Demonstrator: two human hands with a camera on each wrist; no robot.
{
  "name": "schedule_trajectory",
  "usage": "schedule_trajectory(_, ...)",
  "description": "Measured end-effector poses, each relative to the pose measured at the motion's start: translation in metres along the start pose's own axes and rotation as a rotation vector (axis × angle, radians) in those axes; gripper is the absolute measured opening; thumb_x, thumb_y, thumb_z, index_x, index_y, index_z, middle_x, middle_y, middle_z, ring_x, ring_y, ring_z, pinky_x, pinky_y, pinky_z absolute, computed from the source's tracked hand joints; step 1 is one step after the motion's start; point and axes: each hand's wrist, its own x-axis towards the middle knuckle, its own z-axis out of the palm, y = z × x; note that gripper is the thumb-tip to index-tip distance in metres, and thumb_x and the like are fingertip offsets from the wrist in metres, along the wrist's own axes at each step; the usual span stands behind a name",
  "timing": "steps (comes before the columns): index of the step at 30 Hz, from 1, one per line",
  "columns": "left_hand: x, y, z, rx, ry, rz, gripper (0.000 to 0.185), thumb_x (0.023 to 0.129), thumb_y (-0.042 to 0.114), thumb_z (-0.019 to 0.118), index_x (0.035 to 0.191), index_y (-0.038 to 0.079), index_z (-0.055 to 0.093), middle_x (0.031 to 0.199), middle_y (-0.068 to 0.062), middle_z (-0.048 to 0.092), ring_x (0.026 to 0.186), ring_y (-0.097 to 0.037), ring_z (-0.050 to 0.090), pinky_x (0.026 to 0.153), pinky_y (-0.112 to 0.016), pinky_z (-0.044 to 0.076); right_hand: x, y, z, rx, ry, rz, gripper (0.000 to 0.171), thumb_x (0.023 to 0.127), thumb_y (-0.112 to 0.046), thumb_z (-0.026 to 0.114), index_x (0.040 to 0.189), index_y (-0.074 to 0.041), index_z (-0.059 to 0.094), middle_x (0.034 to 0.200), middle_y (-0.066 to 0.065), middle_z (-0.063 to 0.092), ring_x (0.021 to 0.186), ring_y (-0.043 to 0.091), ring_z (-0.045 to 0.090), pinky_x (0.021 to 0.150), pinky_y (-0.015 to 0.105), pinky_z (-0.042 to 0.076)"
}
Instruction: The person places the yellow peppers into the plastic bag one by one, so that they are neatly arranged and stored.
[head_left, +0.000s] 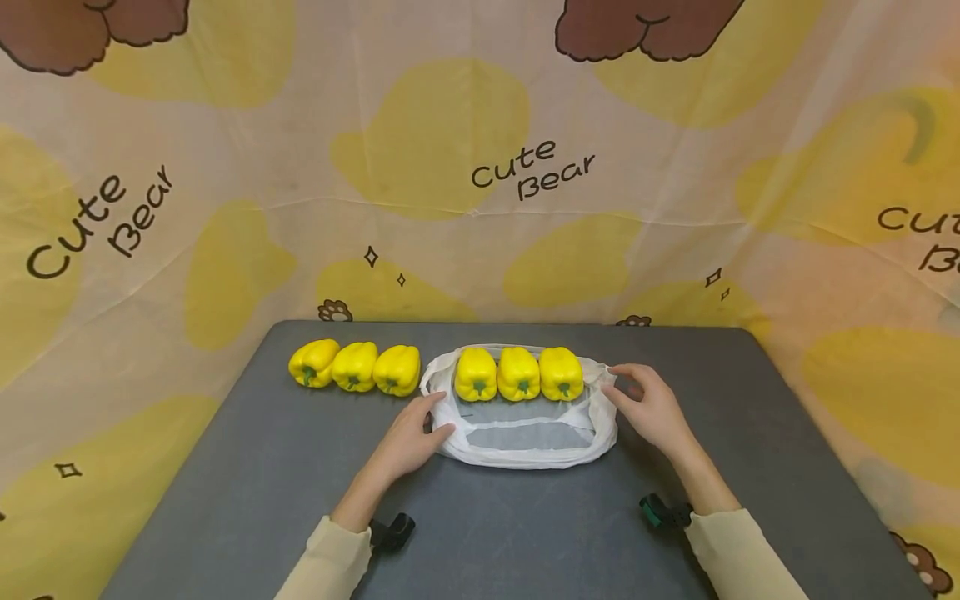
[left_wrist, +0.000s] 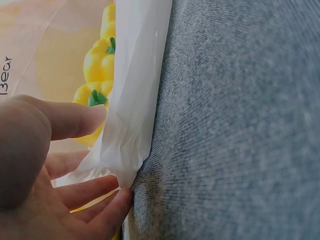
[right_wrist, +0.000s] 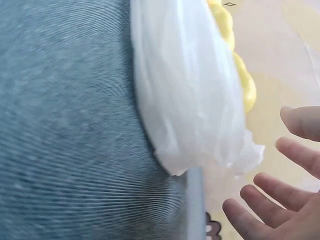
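Both hands are open and hold nothing: the left hand (head_left: 411, 435) rests its fingers on the left end of the white bag (head_left: 525, 437), and the right hand (head_left: 651, 406) hovers by its right end. The bag lies long from side to side between them on the grey table (head_left: 225, 500), with three peppers (head_left: 518, 374) at its far edge. Only the left wrist view shows fingertips (left_wrist: 117, 197) touching the bag's fold, and the right wrist view shows a gap.

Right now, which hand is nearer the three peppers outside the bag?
Left. The left hand rests at the bag's left edge, just below those peppers; the right hand is across the bag.
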Motion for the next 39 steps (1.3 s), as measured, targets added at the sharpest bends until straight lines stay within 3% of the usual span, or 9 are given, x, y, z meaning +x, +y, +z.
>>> schedule_trajectory(5, 0.000, 0.001, -0.001, -0.011, 0.010, 0.005, 0.056, 0.095, 0.020, 0.071, 0.146, 0.004, 0.053, 0.140, -0.018, 0.055, 0.120, -0.032, 0.058, 0.102, -0.049, 0.048, -0.001, 0.008, 0.007, 0.012, -0.007, 0.025, 0.041, 0.099, -0.023, 0.067, 0.132, 0.001, 0.061, 0.138, 0.025, 0.051, 0.127, 0.045, 0.049, 0.101, 0.060, 0.046)
schedule_trajectory(12, 0.001, 0.001, 0.000, -0.005, 0.011, -0.008, 0.056, 0.095, 0.021, 0.071, 0.146, 0.005, 0.052, 0.140, -0.018, 0.055, 0.120, -0.032, 0.058, 0.102, -0.049, 0.048, -0.002, 0.014, 0.011, 0.033, -0.039, 0.090, 0.043, 0.098, -0.025, 0.068, 0.134, -0.002, 0.061, 0.141, 0.026, 0.050, 0.128, 0.044, 0.050, 0.105, 0.063, 0.038)
schedule_trajectory(24, -0.001, 0.005, -0.003, 0.004, -0.003, -0.010, 0.055, 0.096, 0.020, 0.069, 0.146, 0.004, 0.052, 0.141, -0.018, 0.054, 0.122, -0.032, 0.057, 0.104, -0.049, 0.047, -0.001, 0.017, 0.015, 0.047, -0.106, 0.088, 0.046, 0.096, -0.020, 0.070, 0.136, -0.002, 0.058, 0.145, 0.025, 0.051, 0.126, 0.047, 0.052, 0.102, 0.061, 0.045)
schedule_trajectory(34, -0.007, 0.011, -0.016, 0.103, -0.088, 0.005, 0.053, 0.099, 0.024, 0.065, 0.147, 0.007, 0.052, 0.149, -0.016, 0.051, 0.139, -0.037, 0.045, 0.114, -0.056, 0.034, 0.000, 0.017, 0.018, 0.027, -0.132, 0.079, 0.045, 0.096, -0.023, 0.071, 0.134, -0.001, 0.061, 0.139, 0.024, 0.056, 0.117, 0.041, 0.059, 0.095, 0.053, 0.052)
schedule_trajectory(39, -0.011, 0.015, -0.028, 0.169, -0.106, 0.028, 0.053, 0.100, 0.024, 0.065, 0.149, 0.010, 0.051, 0.149, -0.015, 0.053, 0.135, -0.036, 0.050, 0.112, -0.055, 0.038, 0.000, 0.015, 0.018, 0.027, -0.133, 0.098, 0.045, 0.096, -0.023, 0.071, 0.134, -0.001, 0.061, 0.139, 0.024, 0.056, 0.117, 0.041, 0.058, 0.096, 0.053, 0.052)
